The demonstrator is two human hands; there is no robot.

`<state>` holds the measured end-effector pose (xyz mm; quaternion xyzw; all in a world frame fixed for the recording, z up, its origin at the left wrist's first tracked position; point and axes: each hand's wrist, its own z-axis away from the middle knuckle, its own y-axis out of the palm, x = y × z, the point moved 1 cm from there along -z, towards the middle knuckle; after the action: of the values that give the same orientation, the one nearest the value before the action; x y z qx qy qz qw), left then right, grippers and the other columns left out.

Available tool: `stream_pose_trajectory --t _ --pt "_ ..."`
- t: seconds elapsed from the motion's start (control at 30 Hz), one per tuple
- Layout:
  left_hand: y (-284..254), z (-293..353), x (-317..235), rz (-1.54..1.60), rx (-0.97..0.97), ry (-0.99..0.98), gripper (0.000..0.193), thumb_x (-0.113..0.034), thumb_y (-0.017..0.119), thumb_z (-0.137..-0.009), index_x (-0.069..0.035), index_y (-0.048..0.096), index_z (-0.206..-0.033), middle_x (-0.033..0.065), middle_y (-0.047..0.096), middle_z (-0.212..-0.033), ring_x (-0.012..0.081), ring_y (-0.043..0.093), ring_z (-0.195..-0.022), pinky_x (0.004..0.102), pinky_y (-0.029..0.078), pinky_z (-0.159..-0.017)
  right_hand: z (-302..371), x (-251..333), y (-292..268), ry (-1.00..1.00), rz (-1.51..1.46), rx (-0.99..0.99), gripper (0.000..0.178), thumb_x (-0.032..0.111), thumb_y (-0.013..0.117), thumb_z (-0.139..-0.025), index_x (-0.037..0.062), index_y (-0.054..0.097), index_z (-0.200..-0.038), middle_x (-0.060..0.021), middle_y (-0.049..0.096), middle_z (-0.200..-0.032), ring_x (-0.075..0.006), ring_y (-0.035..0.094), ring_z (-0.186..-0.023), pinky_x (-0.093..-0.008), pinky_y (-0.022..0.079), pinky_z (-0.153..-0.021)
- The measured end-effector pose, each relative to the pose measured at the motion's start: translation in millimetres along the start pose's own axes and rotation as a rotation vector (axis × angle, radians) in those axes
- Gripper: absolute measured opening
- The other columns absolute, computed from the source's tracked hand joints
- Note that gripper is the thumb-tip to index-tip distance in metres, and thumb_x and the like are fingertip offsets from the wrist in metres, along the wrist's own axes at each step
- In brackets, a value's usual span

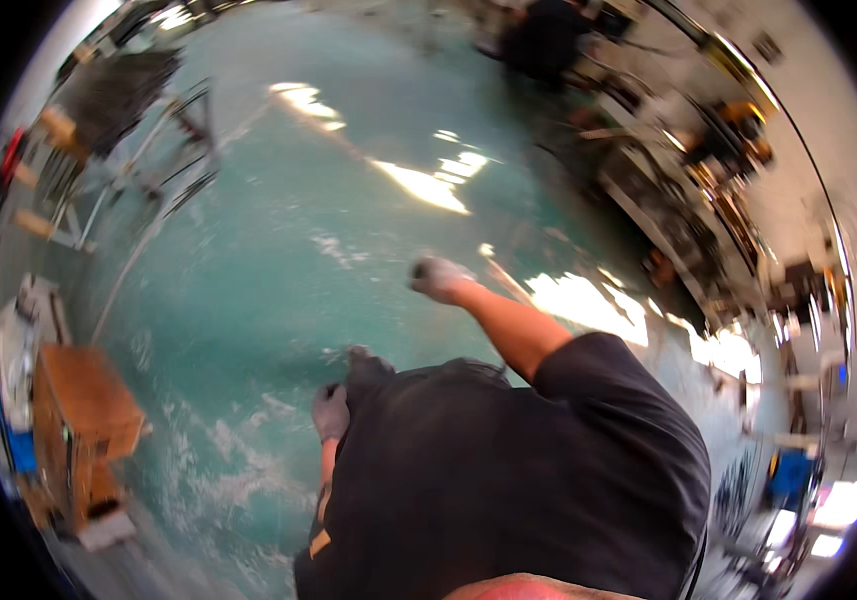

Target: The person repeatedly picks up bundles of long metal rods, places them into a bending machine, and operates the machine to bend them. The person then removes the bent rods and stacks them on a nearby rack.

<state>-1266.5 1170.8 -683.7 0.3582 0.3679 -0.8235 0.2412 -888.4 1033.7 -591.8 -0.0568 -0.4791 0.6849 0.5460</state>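
My right hand is in a pale grey glove with a darker fingertip area. It is held out ahead of my body, over the green floor, with the forearm bare below a black short sleeve. The fingers look curled in, and I see nothing in them. Close to my left side hangs my left hand, also gloved in grey. Blur and its small size hide how its fingers lie. Neither hand touches any object that I can make out. A dark shoe shows just past the front of my black shirt.
At the left stand a brown wooden box and a metal-framed rack with dark pieces on top. A long cluttered workbench runs along the right, with a yellow and black machine. A dark-clothed person is at the far end.
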Motion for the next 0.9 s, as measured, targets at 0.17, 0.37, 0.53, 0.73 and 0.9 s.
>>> stream_pose_trajectory --t 0.17,0.37,0.53,0.73,0.9 --pt "-114 -168 -80 0.131 -0.078 0.059 0.032 -0.019 0.072 -0.092 0.002 0.076 -0.117 0.013 0.078 -0.102 0.0195 0.072 -0.094 0.0342 0.056 -0.087 -88 -80 70 0.125 0.131 -0.113 0.043 0.043 0.064 -0.097 0.0024 0.076 -0.1 -0.0168 0.078 -0.093 -0.0328 0.074 -0.087 -0.0459 0.057 -0.086" --pt "-196 -323 -141 0.097 -0.147 0.066 0.031 -0.013 0.073 -0.093 0.004 0.074 -0.118 0.0095 0.077 -0.099 0.0158 0.071 -0.088 0.0308 0.057 -0.082 -151 -84 97 0.845 -0.33 0.204 0.036 0.034 0.063 -0.102 0.0011 0.075 -0.105 -0.0157 0.078 -0.09 -0.0251 0.077 -0.078 -0.0423 0.063 -0.07" --pt "-213 -441 -175 0.184 -0.09 -0.062 0.035 -0.019 0.073 -0.093 0.002 0.074 -0.121 0.0115 0.078 -0.107 0.0173 0.071 -0.097 0.0325 0.056 -0.089 -328 32 56 0.742 -0.191 0.274 0.033 0.032 0.065 -0.102 0.0009 0.075 -0.104 -0.0159 0.078 -0.087 -0.0264 0.077 -0.083 -0.0425 0.063 -0.071" --pt "-305 -577 -348 0.101 -0.138 0.2 0.026 -0.013 0.07 -0.098 0.003 0.073 -0.119 0.0067 0.077 -0.101 0.0124 0.069 -0.093 0.029 0.056 -0.084 -617 305 -58 0.086 0.101 -0.064 0.05 0.047 0.068 -0.091 0.0043 0.079 -0.114 -0.0264 0.073 -0.121 -0.043 0.069 -0.118 -0.0491 0.055 -0.102" --pt "-397 -665 -467 0.238 -0.288 0.347 0.023 -0.014 0.068 -0.102 0.0 0.074 -0.119 0.0041 0.077 -0.102 0.01 0.067 -0.094 0.0285 0.055 -0.085 -687 632 -180 -0.282 -0.102 -0.18 0.051 0.042 0.077 -0.089 0.006 0.074 -0.124 -0.0215 0.076 -0.119 -0.0385 0.071 -0.117 -0.0447 0.055 -0.1"
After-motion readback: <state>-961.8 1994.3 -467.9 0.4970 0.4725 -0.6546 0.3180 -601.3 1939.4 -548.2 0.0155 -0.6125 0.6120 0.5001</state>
